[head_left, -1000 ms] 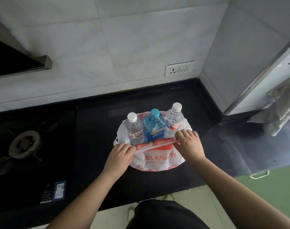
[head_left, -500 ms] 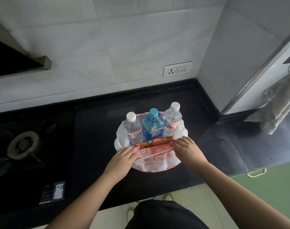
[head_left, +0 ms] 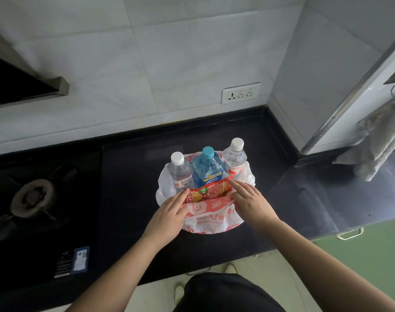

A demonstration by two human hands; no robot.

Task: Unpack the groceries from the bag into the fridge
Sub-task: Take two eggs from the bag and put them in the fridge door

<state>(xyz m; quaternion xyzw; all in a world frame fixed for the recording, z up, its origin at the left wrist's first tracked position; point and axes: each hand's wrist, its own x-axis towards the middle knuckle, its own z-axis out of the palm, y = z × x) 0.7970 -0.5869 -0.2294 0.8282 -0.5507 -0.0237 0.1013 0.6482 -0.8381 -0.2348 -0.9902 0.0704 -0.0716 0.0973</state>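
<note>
A white plastic bag (head_left: 211, 222) with red print stands open on the black counter (head_left: 133, 190). Three bottles stand upright in it: a clear one with a white cap (head_left: 180, 171) on the left, a blue one with a teal cap (head_left: 206, 168) in the middle, and a clear one with a white cap (head_left: 235, 156) on the right. A red and orange snack packet (head_left: 211, 191) lies across the front of them. My left hand (head_left: 169, 212) and right hand (head_left: 248, 201) hold the bag's front rim pushed down, fingertips touching the packet's two ends.
A gas burner (head_left: 33, 197) sits in the hob at the left. A wall socket (head_left: 241, 93) is behind the bag. At the right is a white appliance edge (head_left: 358, 91) with a grey cloth (head_left: 380, 143) hanging on it. A green cabinet front with a handle (head_left: 349, 234) is below.
My hands have pulled the bag's front rim down and slightly apart. The red and orange snack packet, hidden a second ago, now shows in front of the bottles.
</note>
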